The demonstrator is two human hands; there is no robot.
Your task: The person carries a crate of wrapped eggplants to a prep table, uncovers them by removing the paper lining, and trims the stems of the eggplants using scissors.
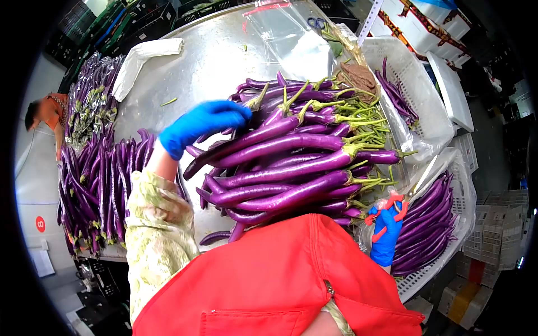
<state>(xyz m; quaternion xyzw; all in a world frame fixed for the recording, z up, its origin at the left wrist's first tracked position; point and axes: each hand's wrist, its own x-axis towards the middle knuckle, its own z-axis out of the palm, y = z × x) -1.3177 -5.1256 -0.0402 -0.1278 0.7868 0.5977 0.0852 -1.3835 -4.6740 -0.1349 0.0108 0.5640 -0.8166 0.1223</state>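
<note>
Tabletop (207, 70): I have bare metal to cross between the white bundle (147, 63) and the eggplant pile (280, 173).
Far edge: clear plastic (288, 36) lies over the metal, in my way.
Left flank: a bank of loose eggplants (106, 185) blocks me.
Pile's upper left: the left hand (203, 124) fills my approach.
Right side: red-handled scissors (404, 197), blades outward in the right hand (386, 238), narrow my gap between pile and lower crate (417, 285).

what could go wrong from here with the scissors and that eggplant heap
The scissors in the right hand point toward the crate's plastic liner, so they might snag or tear it. The eggplant heap is loosely stacked, so a tug from the left hand could make some roll or slide.
</note>
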